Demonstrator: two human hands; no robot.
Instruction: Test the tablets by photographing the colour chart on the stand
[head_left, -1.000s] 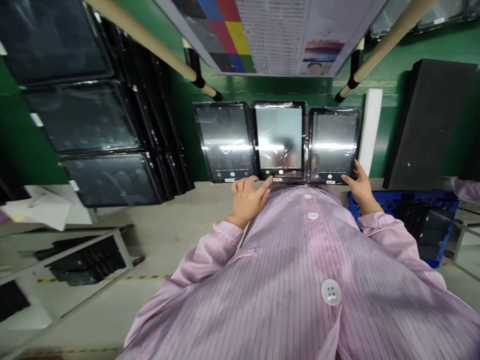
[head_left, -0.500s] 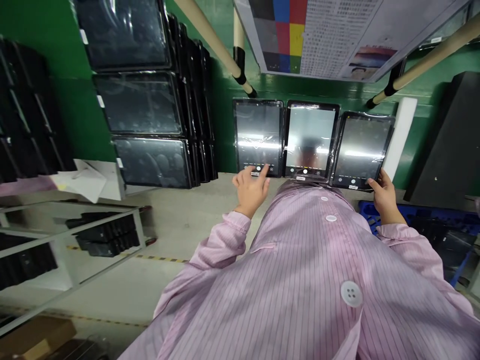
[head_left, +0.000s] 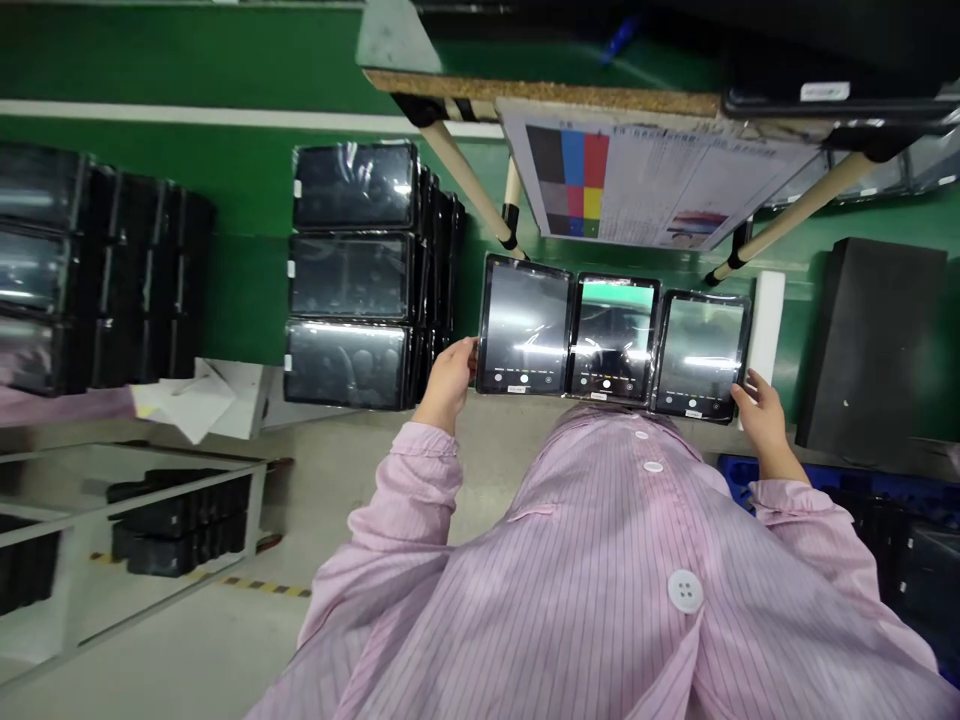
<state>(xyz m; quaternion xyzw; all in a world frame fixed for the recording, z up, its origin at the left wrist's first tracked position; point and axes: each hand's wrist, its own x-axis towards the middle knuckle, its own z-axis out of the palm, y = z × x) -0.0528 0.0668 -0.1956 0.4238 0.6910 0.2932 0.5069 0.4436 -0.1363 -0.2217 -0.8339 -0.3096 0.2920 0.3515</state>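
Note:
Three tablets in clear film stand side by side at the bench edge, each screen lit with a row of round icons at the bottom. My left hand (head_left: 448, 380) grips the left edge of the left tablet (head_left: 526, 325), its fingertips partly hidden there. The middle tablet (head_left: 613, 335) shows a green band across its top and is touched by neither hand. My right hand (head_left: 763, 418) holds the right tablet (head_left: 703, 350) by its lower right corner, thumb on the front.
A printed colour chart (head_left: 600, 180) hangs under a raised shelf (head_left: 555, 92) on beige poles. Stacked wrapped tablets (head_left: 351, 275) stand to the left, with more stacks (head_left: 45, 270) farther off. A white strip (head_left: 765, 330) and a black box (head_left: 874, 345) lie to the right.
My left hand has left the lower part of the left tablet's screen and moved to its left edge. My right hand keeps its hold. The view has shifted, showing more of the shelf.

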